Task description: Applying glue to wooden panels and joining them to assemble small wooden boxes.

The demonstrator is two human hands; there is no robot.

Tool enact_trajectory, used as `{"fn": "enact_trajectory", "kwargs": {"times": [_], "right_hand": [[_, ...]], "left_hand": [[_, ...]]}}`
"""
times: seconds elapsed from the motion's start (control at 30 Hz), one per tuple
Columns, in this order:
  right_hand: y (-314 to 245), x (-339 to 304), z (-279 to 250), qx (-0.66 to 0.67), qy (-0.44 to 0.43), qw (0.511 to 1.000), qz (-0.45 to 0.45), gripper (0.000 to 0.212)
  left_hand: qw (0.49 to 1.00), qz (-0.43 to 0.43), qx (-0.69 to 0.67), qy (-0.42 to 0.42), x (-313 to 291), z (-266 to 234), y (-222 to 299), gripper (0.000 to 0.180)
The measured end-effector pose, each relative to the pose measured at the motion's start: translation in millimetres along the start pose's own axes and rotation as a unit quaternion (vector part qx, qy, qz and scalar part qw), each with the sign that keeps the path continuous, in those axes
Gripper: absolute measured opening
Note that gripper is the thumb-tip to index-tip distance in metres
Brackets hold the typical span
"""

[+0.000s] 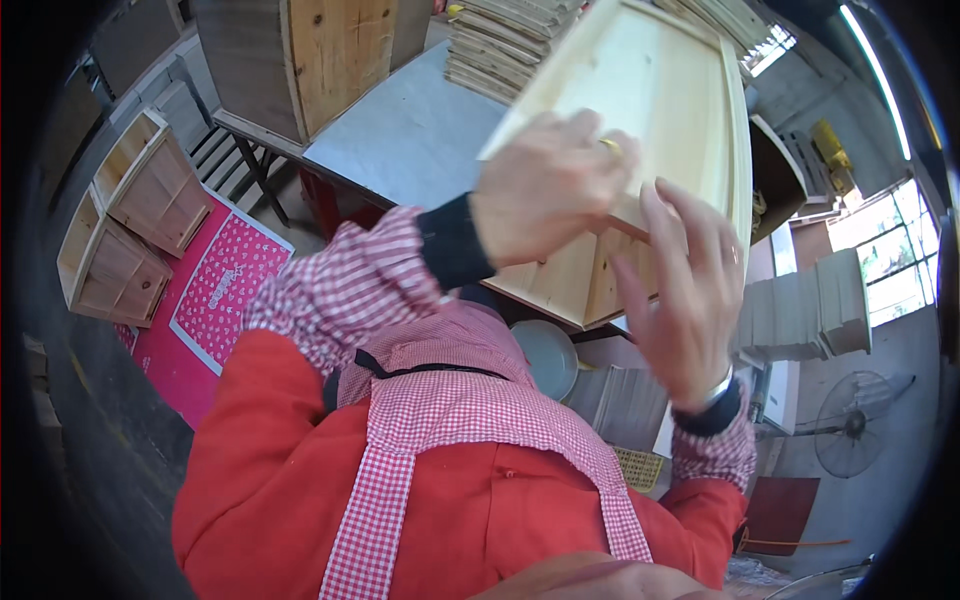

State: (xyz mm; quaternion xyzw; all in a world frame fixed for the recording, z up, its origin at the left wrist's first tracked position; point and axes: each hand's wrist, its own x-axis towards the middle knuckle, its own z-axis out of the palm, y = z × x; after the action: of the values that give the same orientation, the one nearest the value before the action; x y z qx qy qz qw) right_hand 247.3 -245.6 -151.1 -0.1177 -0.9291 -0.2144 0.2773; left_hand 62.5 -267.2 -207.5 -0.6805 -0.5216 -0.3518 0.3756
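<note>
A pale wooden box-like piece (665,105) with raised rims stands tilted in front of me at the table's near side. My left hand (550,185) is over its near part, slightly blurred, with the fingers curled into a closed grip. Whatever lies inside those fingers is hidden. To the right, my right hand (690,290) is raised by the box's near right corner, its fingers stretched out and the thumb apart. Whether it touches the wood I cannot tell. Below the hands, another wooden panel of the piece (545,278) shows.
A grey-topped table (390,130) bears a large wooden case (340,60) and stacked thin boards (500,50). Two tapered wooden boxes (155,190) stand on a pink sheet (225,280) at left. A round pale object (545,358), more stacked boards (815,305) and a fan (855,425) are right.
</note>
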Motion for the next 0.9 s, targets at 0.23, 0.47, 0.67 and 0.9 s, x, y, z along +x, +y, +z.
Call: {"fn": "enact_trajectory", "kwargs": {"times": [0.23, 0.47, 0.67, 0.9], "right_hand": [[50.5, -15.9, 54.4, -0.122, -0.071, 0.989, 0.047, 0.034], [49.8, -33.0, 73.7, -0.078, -0.089, 0.992, 0.05, 0.046], [47.8, -32.7, 93.0, -0.064, -0.112, 0.99, 0.053, 0.047], [44.5, -35.8, 101.4, -0.054, -0.123, 0.989, 0.066, 0.045]], "left_hand": [[0.993, -0.025, 0.002, -0.118, 11.9, 38.7, 36.4, 0.041], [0.939, -0.206, -0.273, 0.024, -71.3, 21.1, -9.3, 0.072], [0.794, -0.344, -0.497, -0.064, -108.4, 46.8, -24.2, 0.063], [0.748, -0.349, -0.561, -0.064, -110.1, 54.6, -22.9, 0.053]]}}
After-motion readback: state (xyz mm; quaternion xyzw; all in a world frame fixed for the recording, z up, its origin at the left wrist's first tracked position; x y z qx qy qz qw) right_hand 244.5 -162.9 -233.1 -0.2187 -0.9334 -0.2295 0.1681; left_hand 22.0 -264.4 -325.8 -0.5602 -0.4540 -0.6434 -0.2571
